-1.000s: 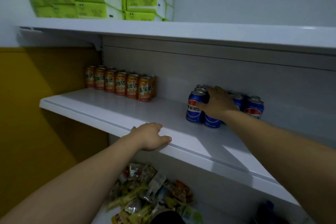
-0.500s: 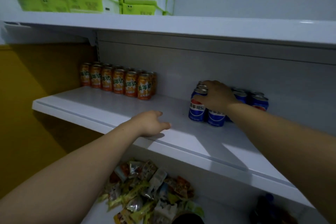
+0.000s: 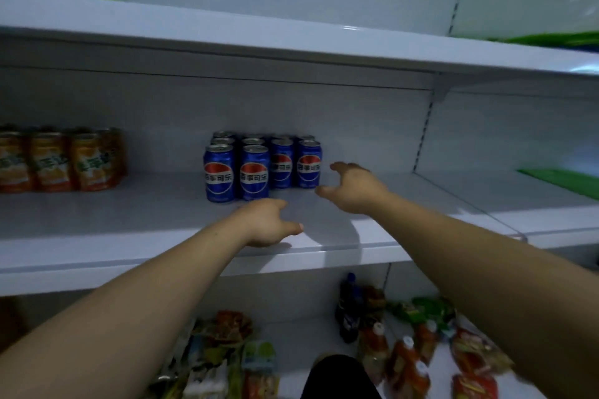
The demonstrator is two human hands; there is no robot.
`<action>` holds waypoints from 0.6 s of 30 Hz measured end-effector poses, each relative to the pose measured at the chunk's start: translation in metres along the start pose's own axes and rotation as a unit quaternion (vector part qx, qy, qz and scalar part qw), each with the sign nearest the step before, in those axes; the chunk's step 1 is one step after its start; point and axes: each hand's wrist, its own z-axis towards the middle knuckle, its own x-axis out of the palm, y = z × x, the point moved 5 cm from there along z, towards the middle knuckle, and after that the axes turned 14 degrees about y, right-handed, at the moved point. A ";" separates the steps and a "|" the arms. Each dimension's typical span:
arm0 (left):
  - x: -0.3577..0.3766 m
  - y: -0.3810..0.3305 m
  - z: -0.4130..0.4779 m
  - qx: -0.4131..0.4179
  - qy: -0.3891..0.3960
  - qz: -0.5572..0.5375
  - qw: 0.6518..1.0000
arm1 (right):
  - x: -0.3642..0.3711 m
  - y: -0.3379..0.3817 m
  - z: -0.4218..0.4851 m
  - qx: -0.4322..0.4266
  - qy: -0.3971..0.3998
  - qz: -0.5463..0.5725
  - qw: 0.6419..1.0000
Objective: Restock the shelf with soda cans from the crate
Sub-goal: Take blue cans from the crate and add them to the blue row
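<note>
View from my head, facing the shelving. A block of blue cylindrical metal soda cans (image 3: 252, 168) stands upright toward the back of the white flat metal shelf (image 3: 129, 220), four columns wide; the two columns at its 9 o'clock side reach one can nearer the front than the other two. My right hand (image 3: 353, 188) hovers just beside the block at its 3 o'clock, fingers (image 3: 338, 167) spread apart and holding nothing. My left hand (image 3: 265, 223), at the block's 6 o'clock, lies by the shelf's front edge, loosely curled and empty. Orange printed cans (image 3: 58, 159) stand well apart at the block's 9 o'clock; mixed snack packets (image 3: 220, 353) lie on the shelf below. Judgement: restocking is partly done. Bare shelf is left in front of and at 3 o'clock of the block. The crate is out of view, so the remaining count cannot be told.
</note>
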 end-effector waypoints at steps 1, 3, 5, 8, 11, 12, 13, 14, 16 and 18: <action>0.003 -0.009 0.005 0.011 0.005 0.008 1.000 | -0.001 -0.012 -0.002 0.017 -0.008 -0.004 1.000; 0.008 -0.029 0.014 0.039 0.010 0.018 0.999 | -0.005 -0.032 -0.006 0.040 -0.019 -0.001 0.999; 0.013 -0.048 0.020 0.065 0.015 0.021 0.998 | -0.008 -0.050 -0.014 0.064 -0.023 0.004 0.998; 0.022 -0.073 0.030 0.097 0.028 0.020 0.995 | -0.013 -0.076 -0.029 0.089 -0.032 0.007 0.996; 0.031 -0.102 0.037 0.129 0.035 0.035 0.990 | -0.020 -0.103 -0.044 0.109 -0.043 0.012 0.993; 0.034 -0.112 0.039 0.141 0.039 0.047 0.988 | -0.022 -0.113 -0.051 0.118 -0.047 0.016 0.992; 0.038 -0.123 0.040 0.153 0.041 0.059 0.986 | -0.024 -0.122 -0.059 0.126 -0.054 0.018 0.990; 0.042 -0.134 0.042 0.165 0.044 0.066 0.983 | -0.026 -0.131 -0.066 0.136 -0.058 0.021 0.989; 0.049 -0.154 0.045 0.184 0.052 0.072 0.979 | -0.030 -0.150 -0.081 0.159 -0.068 0.026 0.985; 0.057 -0.170 0.046 0.199 0.058 0.081 0.975 | -0.034 -0.167 -0.094 0.178 -0.077 0.027 0.981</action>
